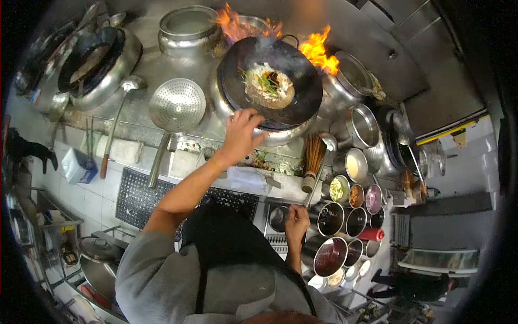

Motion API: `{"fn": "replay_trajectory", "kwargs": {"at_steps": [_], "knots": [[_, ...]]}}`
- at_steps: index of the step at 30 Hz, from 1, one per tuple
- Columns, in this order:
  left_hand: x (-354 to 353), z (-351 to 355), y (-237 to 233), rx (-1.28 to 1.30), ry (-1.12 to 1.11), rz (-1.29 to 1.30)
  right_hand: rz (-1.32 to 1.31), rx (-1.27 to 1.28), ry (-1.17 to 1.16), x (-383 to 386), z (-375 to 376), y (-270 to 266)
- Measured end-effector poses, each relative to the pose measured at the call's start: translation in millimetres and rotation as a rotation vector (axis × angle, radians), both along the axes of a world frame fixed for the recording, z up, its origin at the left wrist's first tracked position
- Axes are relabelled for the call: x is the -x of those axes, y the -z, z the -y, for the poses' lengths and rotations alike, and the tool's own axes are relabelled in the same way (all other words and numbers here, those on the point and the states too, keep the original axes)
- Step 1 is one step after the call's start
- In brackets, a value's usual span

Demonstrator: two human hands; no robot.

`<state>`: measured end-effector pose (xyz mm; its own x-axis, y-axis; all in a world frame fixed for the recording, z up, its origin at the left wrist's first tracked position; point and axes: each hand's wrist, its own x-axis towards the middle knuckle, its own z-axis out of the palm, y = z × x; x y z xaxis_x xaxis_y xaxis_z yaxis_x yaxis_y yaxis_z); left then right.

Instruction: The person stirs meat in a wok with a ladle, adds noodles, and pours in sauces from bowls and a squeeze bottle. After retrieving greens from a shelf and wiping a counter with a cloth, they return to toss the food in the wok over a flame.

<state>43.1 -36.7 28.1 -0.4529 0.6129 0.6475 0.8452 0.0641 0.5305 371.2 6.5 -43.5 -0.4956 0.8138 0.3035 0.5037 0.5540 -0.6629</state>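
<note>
A black wok (302, 86) sits over a burner, holding pale sliced food (270, 89) with green strips and a dark patch, and some steam rises from it. My left hand (244, 135) is at the wok's near rim, fingers stretched and thumb apart, with nothing seen in it. Lower right, my right hand (297, 222) has its fingers closed round the end of a ladle (328, 141) handle. The ladle's bowl points away from me, beside a bamboo wok brush (313, 154).
Flames (319, 51) rise behind the wok. A perforated skimmer (177, 105) and another ladle (133, 82) lie to the left. Several sauce and ingredient pots (330, 257) crowd the right side. Metal pots (189, 29) stand at the back. Another person (413, 285) is at lower right.
</note>
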Motion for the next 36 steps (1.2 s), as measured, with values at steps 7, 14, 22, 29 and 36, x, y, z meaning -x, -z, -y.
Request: {"fn": "replay_trajectory", "kwargs": {"at_steps": [7, 14, 22, 29, 36], "knots": [[10, -45, 12, 0.355, -0.210, 0.098, -0.176, 0.094, -0.194, 26, -33, -34], [12, -65, 22, 0.233, -0.140, 0.057, -0.181, 0.028, -0.264, 18, -53, -37], [24, -59, 20, 0.196, -0.068, 0.078, -0.124, 0.051, -0.137, 18, -25, -52], [18, -37, 2, -0.009, 0.043, 0.133, -0.105, 0.030, -0.079, 43, 2, -68], [22, -34, 8, 0.113, 0.049, 0.084, -0.159, 0.001, -0.057, 64, 15, -77]]}}
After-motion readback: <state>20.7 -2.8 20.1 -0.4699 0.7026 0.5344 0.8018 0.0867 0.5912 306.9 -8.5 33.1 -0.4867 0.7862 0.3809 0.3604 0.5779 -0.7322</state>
